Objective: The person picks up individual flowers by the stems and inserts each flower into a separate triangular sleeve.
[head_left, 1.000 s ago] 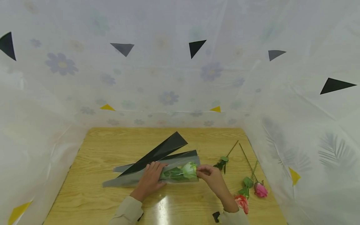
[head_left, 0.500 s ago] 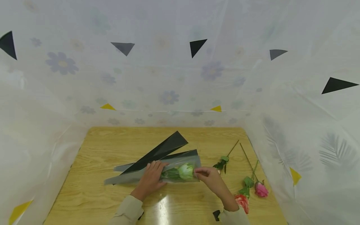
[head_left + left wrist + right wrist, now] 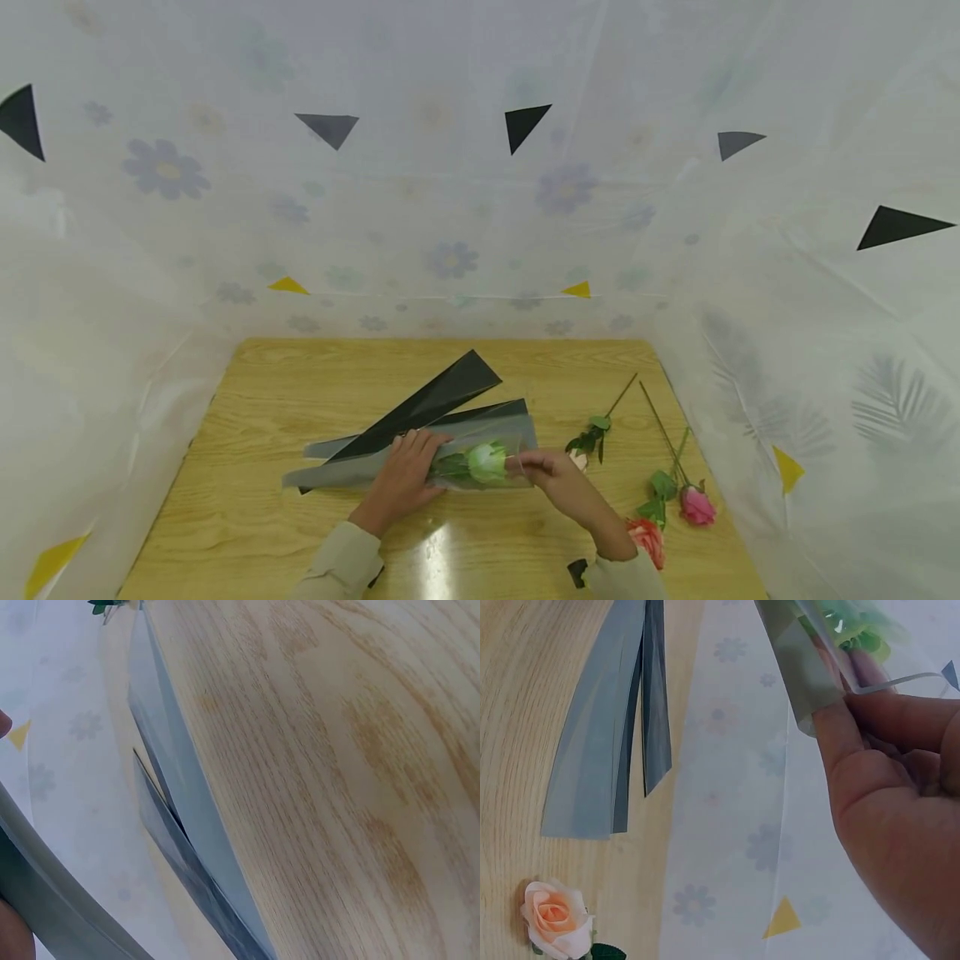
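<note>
My left hand (image 3: pixel 405 471) grips a clear-fronted grey flower sleeve (image 3: pixel 45 892) over the middle of the table. Inside its wide right end lies a white-green rose (image 3: pixel 487 462), its leaves showing through the film. Thumb and fingers of my right hand (image 3: pixel 555 479) reach into the sleeve's mouth and pinch at the edge of the bloom. In the right wrist view the film partly covers those fingertips, close to the green petals (image 3: pixel 855 630). The stem's lower part is hidden under the left hand.
More grey and black sleeves (image 3: pixel 427 404) lie fanned out behind the hands. A peach rose (image 3: pixel 555 919), a pink rose (image 3: pixel 697 506) and a coral rose (image 3: pixel 647 542) are on the right. A small black piece (image 3: pixel 577 573) sits by the right cuff.
The white-green rose has slid left, deeper into the sleeve, and my right fingertips have followed it inside the mouth. The left hand has stayed in place.
</note>
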Available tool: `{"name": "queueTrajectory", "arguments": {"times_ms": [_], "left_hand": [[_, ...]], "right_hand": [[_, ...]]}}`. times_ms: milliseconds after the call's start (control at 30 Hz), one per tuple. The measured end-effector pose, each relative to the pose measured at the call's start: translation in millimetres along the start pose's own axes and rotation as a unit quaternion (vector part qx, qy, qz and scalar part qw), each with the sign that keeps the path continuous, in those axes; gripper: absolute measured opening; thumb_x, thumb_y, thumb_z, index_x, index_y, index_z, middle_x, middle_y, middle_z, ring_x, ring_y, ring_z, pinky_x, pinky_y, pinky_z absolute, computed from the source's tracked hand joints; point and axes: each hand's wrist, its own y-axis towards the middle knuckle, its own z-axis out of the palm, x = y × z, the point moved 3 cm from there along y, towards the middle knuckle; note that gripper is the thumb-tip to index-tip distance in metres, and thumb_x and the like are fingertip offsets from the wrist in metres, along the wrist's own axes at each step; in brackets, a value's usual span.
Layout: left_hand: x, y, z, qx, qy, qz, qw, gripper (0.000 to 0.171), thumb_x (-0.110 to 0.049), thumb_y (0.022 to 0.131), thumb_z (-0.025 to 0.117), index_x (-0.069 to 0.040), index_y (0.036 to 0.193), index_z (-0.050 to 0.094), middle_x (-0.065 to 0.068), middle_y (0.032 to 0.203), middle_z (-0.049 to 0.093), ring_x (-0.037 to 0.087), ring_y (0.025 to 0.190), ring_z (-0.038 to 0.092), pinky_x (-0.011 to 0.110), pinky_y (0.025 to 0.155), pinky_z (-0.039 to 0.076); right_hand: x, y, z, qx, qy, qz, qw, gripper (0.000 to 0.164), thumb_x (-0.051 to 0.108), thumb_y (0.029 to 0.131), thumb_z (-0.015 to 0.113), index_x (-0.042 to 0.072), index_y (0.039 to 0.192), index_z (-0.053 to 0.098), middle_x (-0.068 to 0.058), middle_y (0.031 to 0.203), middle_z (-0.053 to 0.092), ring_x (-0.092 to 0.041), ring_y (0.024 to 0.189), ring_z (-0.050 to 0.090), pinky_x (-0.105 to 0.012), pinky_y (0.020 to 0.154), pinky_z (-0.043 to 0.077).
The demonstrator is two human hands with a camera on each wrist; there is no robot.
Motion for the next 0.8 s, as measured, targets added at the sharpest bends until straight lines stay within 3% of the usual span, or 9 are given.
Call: {"name": "queueTrajectory", "arguments": {"times_ms": [133,233,333,433,500,567,667,800], "left_hand": [[0.9,0.0,0.7,-0.007,-0.006,-0.002,1.0,0.078,-0.038,0.064,0.082,-0.018,0.13,0.046,-0.002,0.112,0.048,0.015,0.085,0.037,0.033,0.069,0.024],[1.2,1.8,-1.1,-0.013,-0.025,-0.008,0.9996,0.073,-0.033,0.067,0.079,-0.016,0.13,0.046,-0.003,0.106,0.048,0.014,0.08,0.032,0.033,0.067,0.02],[3.0,5.2,-3.8,-0.02,-0.049,-0.021,0.9984,0.07,-0.028,0.069,0.076,-0.015,0.13,0.045,-0.003,0.101,0.047,0.014,0.076,0.027,0.033,0.066,0.017],[6.0,8.5,-6.7,-0.026,-0.069,-0.038,0.9965,0.07,-0.026,0.069,0.076,-0.015,0.131,0.045,-0.003,0.101,0.047,0.014,0.075,0.027,0.032,0.066,0.016],[8.4,9.8,-7.8,-0.027,-0.079,-0.052,0.9951,0.071,-0.027,0.069,0.076,-0.016,0.131,0.044,-0.004,0.103,0.048,0.013,0.076,0.028,0.032,0.066,0.017],[10.4,10.4,-8.6,-0.029,-0.089,-0.063,0.9936,0.071,-0.028,0.069,0.077,-0.018,0.132,0.045,-0.004,0.105,0.048,0.012,0.077,0.029,0.032,0.066,0.018],[12.2,10.5,-9.1,-0.034,-0.095,-0.068,0.9926,0.074,-0.032,0.068,0.08,-0.019,0.132,0.044,-0.005,0.107,0.048,0.012,0.078,0.03,0.032,0.067,0.018],[11.0,12.1,-11.1,-0.031,-0.093,-0.068,0.9928,0.077,-0.046,0.069,0.079,-0.018,0.132,0.045,-0.005,0.107,0.048,0.012,0.079,0.032,0.032,0.068,0.02]], "right_hand": [[0.2,0.0,2.5,0.009,0.014,0.011,1.0,0.031,0.008,0.099,0.041,-0.001,0.124,0.056,-0.015,0.123,0.057,-0.024,0.111,0.056,-0.034,0.094,0.042],[2.5,0.3,3.2,-0.019,0.014,-0.004,1.0,0.03,-0.001,0.097,0.041,-0.003,0.122,0.057,-0.017,0.12,0.058,-0.026,0.108,0.058,-0.034,0.091,0.044],[12.7,-1.1,1.9,-0.091,0.009,-0.048,0.995,0.027,-0.007,0.094,0.043,-0.007,0.115,0.061,-0.021,0.111,0.062,-0.024,0.101,0.062,-0.032,0.084,0.049],[24.5,-4.5,-1.4,-0.186,0.008,-0.095,0.978,0.021,-0.009,0.093,0.046,-0.015,0.107,0.059,-0.028,0.103,0.061,-0.025,0.094,0.064,-0.031,0.079,0.051],[27.2,-7.3,-4.2,-0.244,0.025,-0.097,0.964,0.019,-0.008,0.092,0.048,-0.017,0.106,0.057,-0.031,0.102,0.059,-0.029,0.093,0.063,-0.032,0.079,0.05],[24.9,-9.0,-6.1,-0.277,0.04,-0.076,0.957,0.02,-0.008,0.091,0.051,-0.016,0.108,0.056,-0.031,0.104,0.058,-0.034,0.097,0.061,-0.032,0.081,0.05],[9.1,-8.2,-4.7,-0.258,0.07,-0.007,0.964,0.03,-0.003,0.09,0.056,-0.011,0.119,0.053,-0.026,0.114,0.057,-0.037,0.105,0.056,-0.029,0.083,0.049],[-18.6,-2.9,9.0,-0.141,0.101,0.052,0.983,0.045,0.011,0.091,0.059,-0.005,0.131,0.045,-0.022,0.122,0.055,-0.033,0.113,0.053,-0.029,0.087,0.047]]}}
